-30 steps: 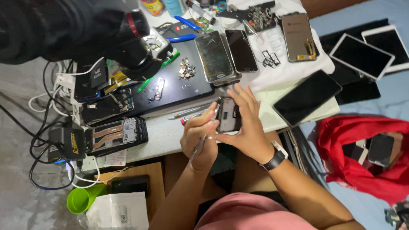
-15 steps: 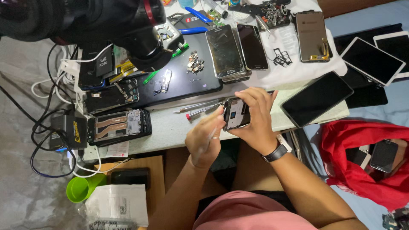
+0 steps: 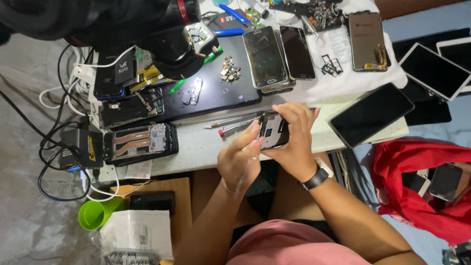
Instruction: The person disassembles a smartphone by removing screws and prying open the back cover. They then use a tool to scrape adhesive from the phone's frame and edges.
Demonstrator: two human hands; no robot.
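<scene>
Gripping the opened phone (image 3: pixel 273 130), both hands, left hand (image 3: pixel 240 159) and right hand (image 3: pixel 294 142), stay clamped, unmoved.

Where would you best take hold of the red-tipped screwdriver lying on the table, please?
Grip the red-tipped screwdriver by its thin shaft, probably from above and the left. It lies flat, its right end close under the left hand, beside a second tool.

2 hands (image 3: pixel 267 147) together, fingers curled
</scene>
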